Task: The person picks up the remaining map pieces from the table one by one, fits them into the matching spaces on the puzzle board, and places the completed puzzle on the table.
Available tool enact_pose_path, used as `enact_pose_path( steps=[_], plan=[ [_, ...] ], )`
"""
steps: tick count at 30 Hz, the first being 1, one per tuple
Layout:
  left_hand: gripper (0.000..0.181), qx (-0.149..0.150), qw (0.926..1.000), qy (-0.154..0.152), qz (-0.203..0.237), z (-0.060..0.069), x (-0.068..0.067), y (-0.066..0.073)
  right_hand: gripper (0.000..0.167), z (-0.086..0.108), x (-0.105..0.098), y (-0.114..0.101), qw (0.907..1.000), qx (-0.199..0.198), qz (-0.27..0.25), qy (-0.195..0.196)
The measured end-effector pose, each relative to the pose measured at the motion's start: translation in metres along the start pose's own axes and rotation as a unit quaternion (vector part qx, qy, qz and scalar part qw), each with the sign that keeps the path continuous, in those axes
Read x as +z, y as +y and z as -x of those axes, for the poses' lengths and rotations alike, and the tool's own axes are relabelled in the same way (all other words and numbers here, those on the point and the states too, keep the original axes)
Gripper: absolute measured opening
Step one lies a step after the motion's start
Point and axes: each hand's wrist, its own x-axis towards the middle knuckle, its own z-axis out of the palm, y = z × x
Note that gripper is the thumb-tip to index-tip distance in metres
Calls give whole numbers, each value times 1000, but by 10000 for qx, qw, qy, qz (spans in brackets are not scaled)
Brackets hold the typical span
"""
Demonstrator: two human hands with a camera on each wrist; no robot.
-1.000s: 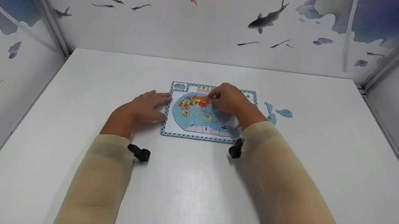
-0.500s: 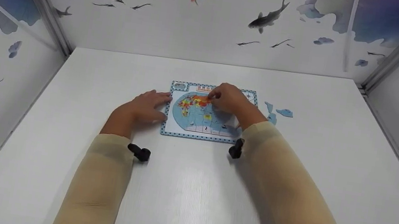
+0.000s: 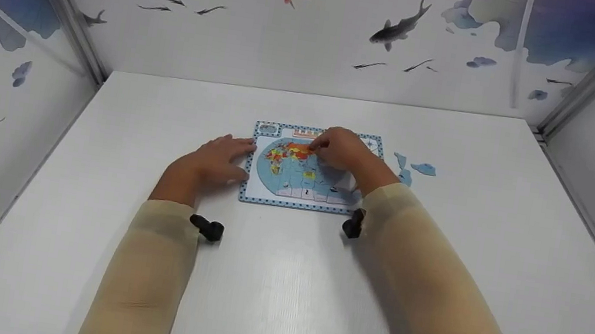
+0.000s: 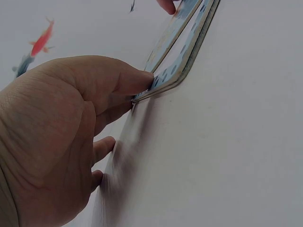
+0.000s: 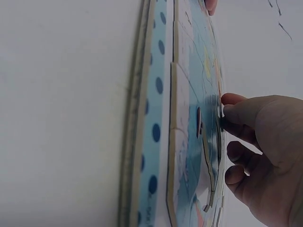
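A world map jigsaw puzzle (image 3: pixel 292 202) with a blue dotted border lies flat on the white table. My left hand (image 3: pixel 219 158) rests at the puzzle's left edge, fingers spread. In the left wrist view, the thumb (image 4: pixel 135 81) touches the dotted border near a corner. Over the upper middle of the map, my right hand (image 3: pixel 342 149) pinches a puzzle piece at the orange area; the fingers mostly hide that piece. The right wrist view has the thumb and index finger of the right hand (image 5: pixel 270 142) together at the map's surface, other fingers curled.
Several loose blue puzzle pieces (image 3: pixel 424 168) lie just right of the board, partly beside my right forearm. White panels (image 3: pixel 313 63) printed with fish enclose the table at the back and both sides. A black wrist camera (image 3: pixel 208 228) sits on each sleeve.
My right hand has shifted very slightly toward me while its fingertips stay at the orange area. The left hand and the board keep their places.
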Motion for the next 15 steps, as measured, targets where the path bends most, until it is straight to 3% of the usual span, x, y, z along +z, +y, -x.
enact_pose_path(
  steps=[15],
  plan=[
    [78,2,10000,-56,9,1,-1,1,30,2,-2,0,9998,144,-83,-107]
  ],
)
